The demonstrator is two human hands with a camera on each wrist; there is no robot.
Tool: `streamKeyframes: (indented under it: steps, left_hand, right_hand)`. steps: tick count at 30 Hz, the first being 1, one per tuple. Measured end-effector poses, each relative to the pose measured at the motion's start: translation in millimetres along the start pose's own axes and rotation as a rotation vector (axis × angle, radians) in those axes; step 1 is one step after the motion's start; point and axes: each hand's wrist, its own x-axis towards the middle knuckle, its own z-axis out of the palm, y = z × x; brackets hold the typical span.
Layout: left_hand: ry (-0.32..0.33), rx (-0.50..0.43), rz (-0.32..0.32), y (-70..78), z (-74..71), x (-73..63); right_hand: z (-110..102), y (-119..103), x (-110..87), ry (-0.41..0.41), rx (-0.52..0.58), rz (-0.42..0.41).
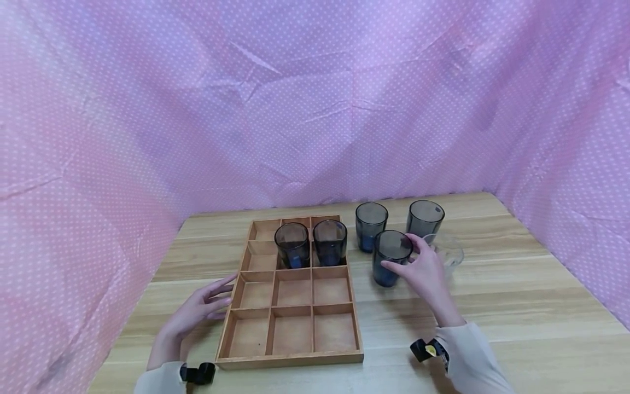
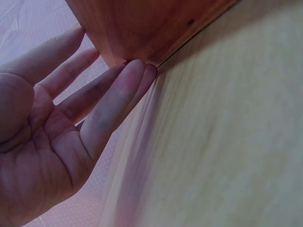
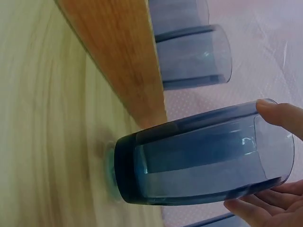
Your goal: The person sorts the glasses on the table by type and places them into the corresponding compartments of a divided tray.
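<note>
My right hand (image 1: 427,273) grips a smoky blue-grey drinking glass (image 1: 385,268) near its rim, thumb on one side and fingers on the other. In the right wrist view this glass (image 3: 199,161) leans slightly, its base close over the table beside the wooden wall of the divided tray (image 3: 118,52). My left hand (image 1: 194,309) is at the tray's left side. Seen from the left wrist, its extended fingertips (image 2: 135,71) touch the tray's outer wall (image 2: 142,28). Two matching glasses, a left one (image 1: 292,249) and a right one (image 1: 330,246), stand in neighbouring compartments of the tray's second row from the back.
Right of the tray, two more smoky glasses, one nearer the tray (image 1: 371,224) and one farther right (image 1: 426,216), stand toward the back of the wooden table (image 1: 531,295). A clear glass vessel (image 1: 454,254) sits partly behind my right hand. Pink dotted cloth (image 1: 315,109) surrounds the table.
</note>
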Motion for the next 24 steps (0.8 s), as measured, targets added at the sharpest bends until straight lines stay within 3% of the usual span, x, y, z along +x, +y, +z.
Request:
streamKeyframes:
  steps: [14,24]
  left_hand:
    - [-0.004,0.0,0.0,2.4,-0.7,-0.8]
    - [0.01,0.015,-0.013,4.8,-0.3,-2.5]
  right_hand:
    - [-1,-33,-11.2,-0.036,0.031,-0.054]
    - [6,-53,-16.1,0.002,0.042,-0.17]
